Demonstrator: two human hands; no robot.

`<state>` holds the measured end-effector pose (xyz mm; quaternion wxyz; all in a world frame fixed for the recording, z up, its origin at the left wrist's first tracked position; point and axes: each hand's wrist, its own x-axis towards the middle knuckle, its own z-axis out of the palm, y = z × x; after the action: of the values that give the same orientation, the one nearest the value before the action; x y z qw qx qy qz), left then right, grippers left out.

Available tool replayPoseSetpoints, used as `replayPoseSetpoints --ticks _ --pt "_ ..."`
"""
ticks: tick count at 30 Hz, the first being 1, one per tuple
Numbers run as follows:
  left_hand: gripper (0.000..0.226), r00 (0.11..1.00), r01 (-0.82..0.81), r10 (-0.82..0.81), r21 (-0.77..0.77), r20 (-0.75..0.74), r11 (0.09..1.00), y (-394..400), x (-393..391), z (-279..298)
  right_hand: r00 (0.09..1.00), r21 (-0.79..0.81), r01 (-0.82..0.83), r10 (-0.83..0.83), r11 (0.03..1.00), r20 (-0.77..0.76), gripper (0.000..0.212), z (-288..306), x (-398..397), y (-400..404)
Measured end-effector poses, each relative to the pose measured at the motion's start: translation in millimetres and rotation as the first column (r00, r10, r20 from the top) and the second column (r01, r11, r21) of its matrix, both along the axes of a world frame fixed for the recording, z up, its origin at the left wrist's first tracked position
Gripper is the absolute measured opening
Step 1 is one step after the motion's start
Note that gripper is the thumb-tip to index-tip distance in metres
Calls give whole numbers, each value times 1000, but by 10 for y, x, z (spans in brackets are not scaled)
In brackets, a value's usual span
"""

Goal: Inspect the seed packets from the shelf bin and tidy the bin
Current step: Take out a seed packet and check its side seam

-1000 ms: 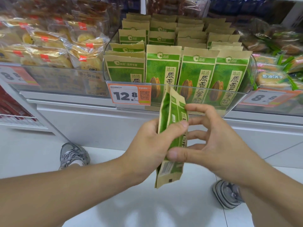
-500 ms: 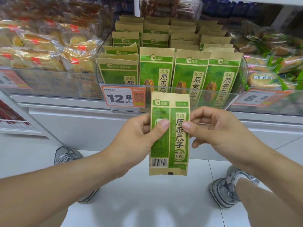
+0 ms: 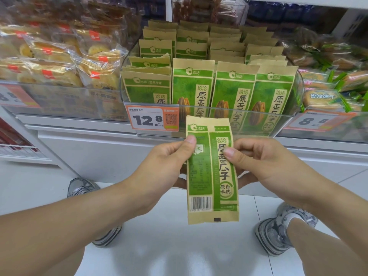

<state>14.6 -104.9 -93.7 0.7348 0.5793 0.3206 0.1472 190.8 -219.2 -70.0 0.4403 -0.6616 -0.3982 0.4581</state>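
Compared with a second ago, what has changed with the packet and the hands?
The seed packet was edge-on a second ago; it has been turned flat, barcode side toward the camera. The right hand, then loose beside it, now pinches its right edge. The left hand keeps its grip. The packets in the shelf bin stay as they were.

A white shelf (image 3: 83, 124) runs across at about waist height, and three clear bins sit on it side by side. The middle bin (image 3: 219, 124) holds rows of green-and-tan seed packets (image 3: 192, 86) standing upright, the left front stack sitting lower than the others. An orange price tag (image 3: 152, 119) reading 12.8 is fixed to its front wall. The left bin (image 3: 65, 100) carries clear-wrapped pastries (image 3: 59, 74); the right bin (image 3: 328, 128) carries green-trimmed biscuit packs (image 3: 322, 96). Below, the white tiled floor (image 3: 169, 246) bears two grey sneakers (image 3: 278, 232), set apart.
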Motion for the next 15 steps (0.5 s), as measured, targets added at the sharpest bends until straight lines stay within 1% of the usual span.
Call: replayPoseSetpoints --ticks 2,4,6,9,11,13,15 --pt "37 1000 20 -20 -2 4 1000 -2 -7 13 999 12 38 -38 999 -6 36 -6 1 7" --pt "30 999 37 -38 11 9 999 -8 -21 15 996 -6 67 -67 998 -53 38 4 22 9" --pt "25 999 32 -33 32 16 999 -7 -36 7 994 -50 6 -12 999 -112 41 33 50 -7" --pt "21 999 8 -9 47 33 999 13 -50 -5 984 -99 -161 153 982 -88 55 49 80 -51" --pt "21 999 -3 1 43 47 999 19 -50 1 984 -83 -166 160 983 -75 61 38 96 -64" --pt "23 999 -5 3 41 52 999 17 -46 13 983 -55 -164 158 985 -96 64 45 111 -65" --pt "23 999 -7 5 44 52 999 18 -40 22 977 -45 -185 179 982 -113 72 56 124 -72"
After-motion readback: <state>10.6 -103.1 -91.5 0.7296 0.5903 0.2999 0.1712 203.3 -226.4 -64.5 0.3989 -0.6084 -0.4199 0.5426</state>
